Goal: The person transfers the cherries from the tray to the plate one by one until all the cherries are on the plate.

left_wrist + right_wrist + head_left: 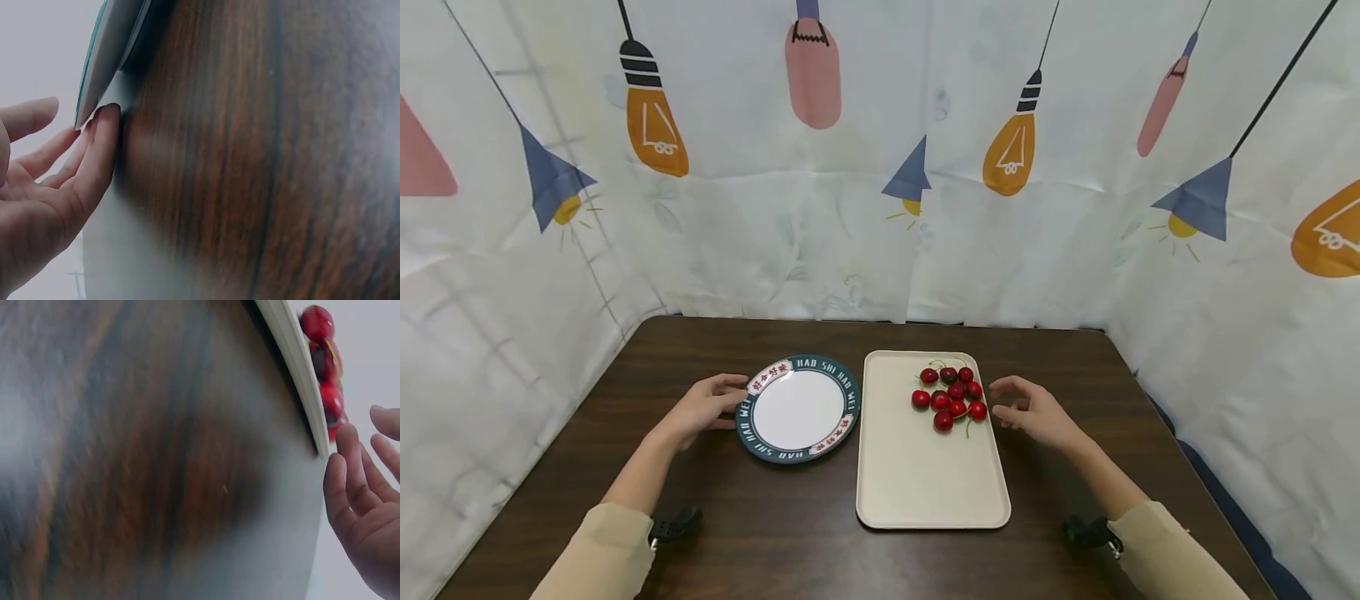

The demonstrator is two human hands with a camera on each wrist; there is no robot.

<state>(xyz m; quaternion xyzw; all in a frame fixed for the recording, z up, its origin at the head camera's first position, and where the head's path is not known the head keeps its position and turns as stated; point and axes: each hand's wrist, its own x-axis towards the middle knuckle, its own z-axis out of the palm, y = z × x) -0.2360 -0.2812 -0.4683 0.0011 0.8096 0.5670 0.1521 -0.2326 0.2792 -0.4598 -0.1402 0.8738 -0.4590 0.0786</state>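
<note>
A round plate point(797, 408) with a dark teal, lettered rim lies left of the middle of the table. My left hand point(711, 406) is at its left edge; in the left wrist view the fingertips point(110, 112) meet the underside of the rim and the thumb stands apart from it. To the right, a cream rectangular tray point(925, 483) bears several red cherries point(940, 401), some with green stems, gathered near its upper right. Beside the tray's right edge is my right hand point(1030, 410), fingers loosely bent, holding nothing. Its fingertips come right up to the tray edge in the right wrist view.
Both things lie on a dark wood-grain table point(760, 533). A pale curtain point(760, 242) printed with bulbs and lamps hangs behind and along both sides. Black straps point(676, 525) circle both wrists below light sleeves.
</note>
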